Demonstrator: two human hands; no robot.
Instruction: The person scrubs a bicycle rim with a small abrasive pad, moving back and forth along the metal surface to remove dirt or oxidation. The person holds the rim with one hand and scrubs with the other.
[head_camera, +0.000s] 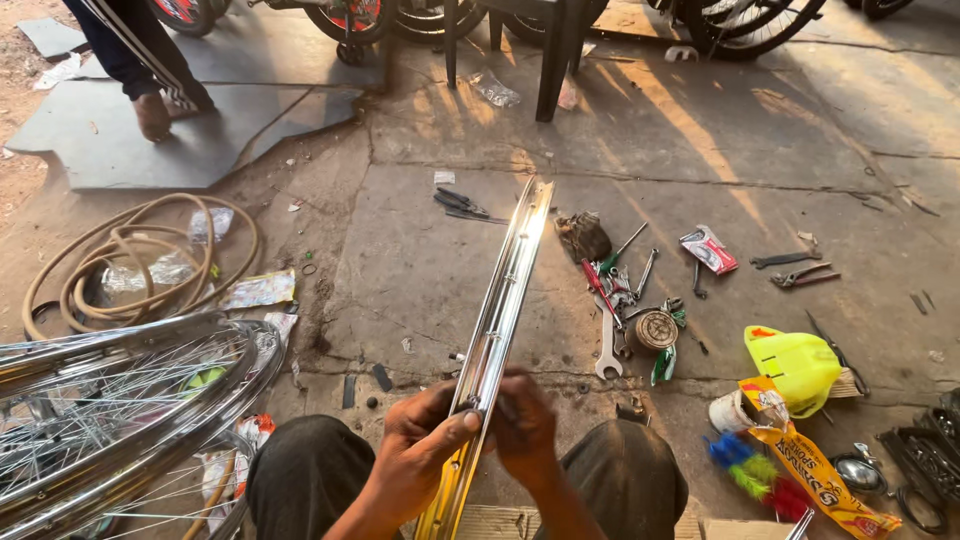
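A bare chrome bicycle rim (500, 310) stands on edge between my knees and reaches away from me across the concrete floor. My left hand (425, 445) grips the rim's left side, thumb across the inner face. My right hand (525, 425) is closed against the rim's right side, just opposite the left hand. Whether it pinches a small part there is hidden.
Spoked chrome wheels (110, 400) are stacked at my left. A coiled tan hose (140, 265) lies beyond them. Wrenches and screwdrivers (620, 300), pliers (805, 275), a yellow-green plastic piece (795, 365) and packets (810, 470) are scattered right. Another person's foot (152, 115) stands far left. Chair legs (550, 70) stand ahead.
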